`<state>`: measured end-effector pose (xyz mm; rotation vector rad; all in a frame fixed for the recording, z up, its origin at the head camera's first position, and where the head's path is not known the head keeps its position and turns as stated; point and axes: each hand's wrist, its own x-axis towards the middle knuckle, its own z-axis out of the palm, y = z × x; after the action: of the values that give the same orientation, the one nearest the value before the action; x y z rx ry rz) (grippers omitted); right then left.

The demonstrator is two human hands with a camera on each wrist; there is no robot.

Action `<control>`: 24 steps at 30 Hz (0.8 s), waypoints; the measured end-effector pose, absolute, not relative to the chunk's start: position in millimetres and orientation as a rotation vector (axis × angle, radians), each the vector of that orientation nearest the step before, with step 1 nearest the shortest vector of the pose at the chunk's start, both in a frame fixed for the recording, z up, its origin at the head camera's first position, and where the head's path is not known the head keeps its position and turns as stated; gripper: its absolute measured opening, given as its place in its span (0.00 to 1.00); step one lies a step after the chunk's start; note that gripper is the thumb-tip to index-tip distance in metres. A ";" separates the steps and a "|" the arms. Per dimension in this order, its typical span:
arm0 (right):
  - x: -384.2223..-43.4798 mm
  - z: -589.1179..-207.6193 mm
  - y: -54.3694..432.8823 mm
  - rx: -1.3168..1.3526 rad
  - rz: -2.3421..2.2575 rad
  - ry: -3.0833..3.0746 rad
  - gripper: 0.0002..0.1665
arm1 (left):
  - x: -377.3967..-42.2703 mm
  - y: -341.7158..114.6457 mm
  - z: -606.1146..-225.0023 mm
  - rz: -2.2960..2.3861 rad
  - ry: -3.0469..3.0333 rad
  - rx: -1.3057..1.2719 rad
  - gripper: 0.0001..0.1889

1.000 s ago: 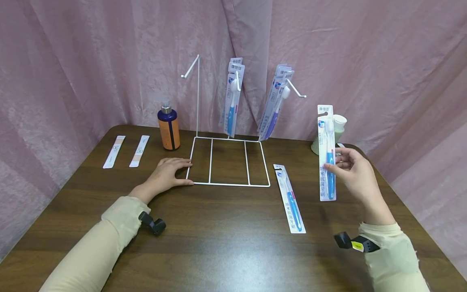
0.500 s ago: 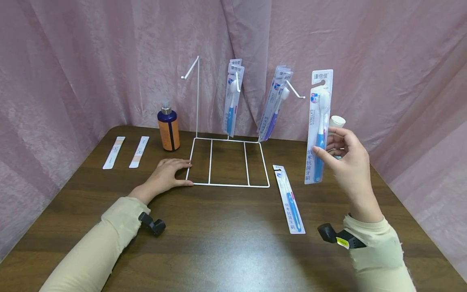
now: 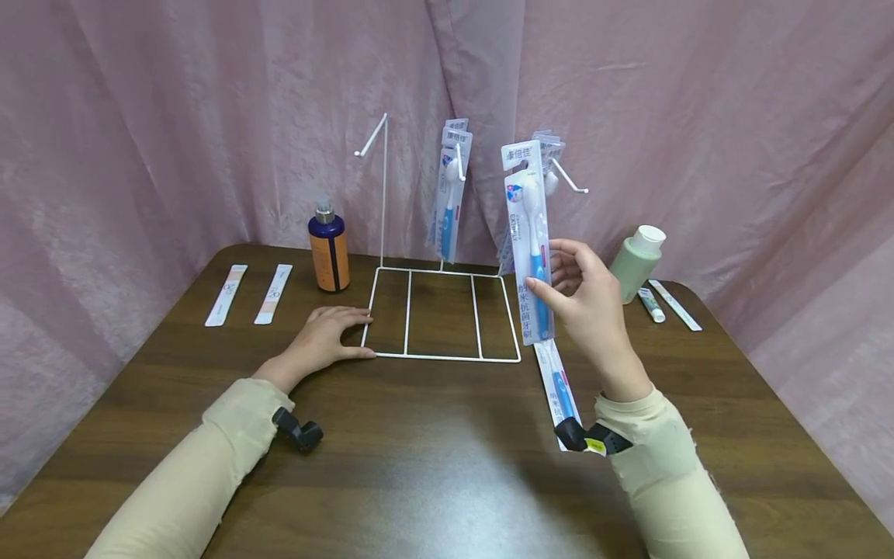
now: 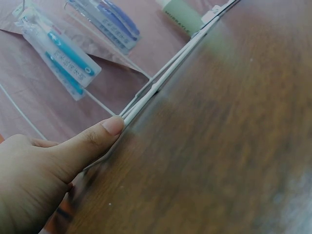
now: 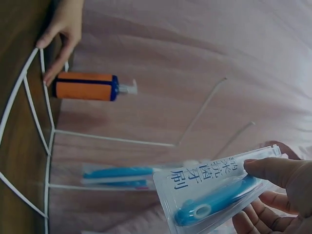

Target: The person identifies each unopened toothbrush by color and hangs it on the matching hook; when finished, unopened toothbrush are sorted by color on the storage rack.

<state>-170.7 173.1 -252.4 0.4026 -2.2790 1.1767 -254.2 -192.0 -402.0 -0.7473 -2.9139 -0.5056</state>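
My right hand point(image 3: 590, 310) pinches a blue toothbrush in a clear blister pack point(image 3: 536, 256) between thumb and fingers, held upright before the right hook. In the right wrist view the pack's lower end point(image 5: 204, 195) points away from the hand. A white wire display rack point(image 3: 447, 358) stands at the middle of the table. At its left front corner, my left hand point(image 3: 321, 341) rests with fingers spread, its thumb touching the wire point(image 4: 141, 103). Blue packaged toothbrushes point(image 3: 450, 202) hang on the middle hook; the packs on the right hook point(image 3: 552, 147) are partly hidden.
Another packaged toothbrush point(image 3: 559, 380) lies below the right hand, partly covered by the wrist camera. An orange bottle point(image 3: 330, 256) and two slim white packets point(image 3: 226, 295) are at left. A green bottle point(image 3: 634, 264), a small tube point(image 3: 652, 305) and a white strip point(image 3: 674, 304) are at right.
My right hand has lifted the packaged toothbrush and carried it left, from in front of the green bottle to in front of the right hook. My left hand stays on the rack.
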 end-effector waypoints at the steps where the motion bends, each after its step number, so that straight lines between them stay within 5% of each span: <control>1: -173.1 -253.6 170.1 0.403 1.181 -2.291 0.28 | -254.4 -191.6 -402.4 -0.507 -2.912 -0.749 0.39; 24: -212.6 -271.4 126.3 0.419 1.177 -2.350 0.29 | -256.2 -189.1 -403.2 -0.497 -2.890 -0.761 0.39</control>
<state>-212.6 126.3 -271.4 0.4191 -2.3502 1.1766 -256.2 -189.1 -403.2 -0.7609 -2.8898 -0.4971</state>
